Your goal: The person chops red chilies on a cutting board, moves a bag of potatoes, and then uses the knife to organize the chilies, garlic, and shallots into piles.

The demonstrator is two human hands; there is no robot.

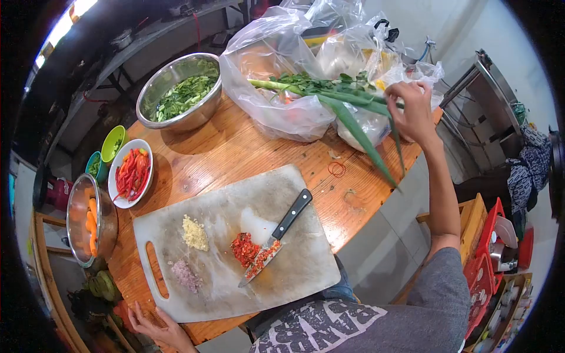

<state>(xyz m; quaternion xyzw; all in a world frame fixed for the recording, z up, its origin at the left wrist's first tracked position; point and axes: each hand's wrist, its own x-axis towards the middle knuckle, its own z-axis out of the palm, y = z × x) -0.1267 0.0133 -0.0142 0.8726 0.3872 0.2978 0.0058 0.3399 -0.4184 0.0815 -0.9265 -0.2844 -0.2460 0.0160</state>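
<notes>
My right hand is closed on the green leek leaves at the right of the table, beside clear plastic bags. Leafy herbs lie along the stalk. My left hand rests at the table's near left edge with its fingers apart, holding nothing. Between the hands, a white cutting board bears minced garlic, chopped shallot and chopped red chili. A black-handled knife lies on the board with chili bits on its blade.
A steel bowl of cut greens stands at the back left. Nearer are a white bowl of red chilies, two small green bowls and a bowl with carrots. Red rubber bands lie right of the board. Red baskets stand at the right.
</notes>
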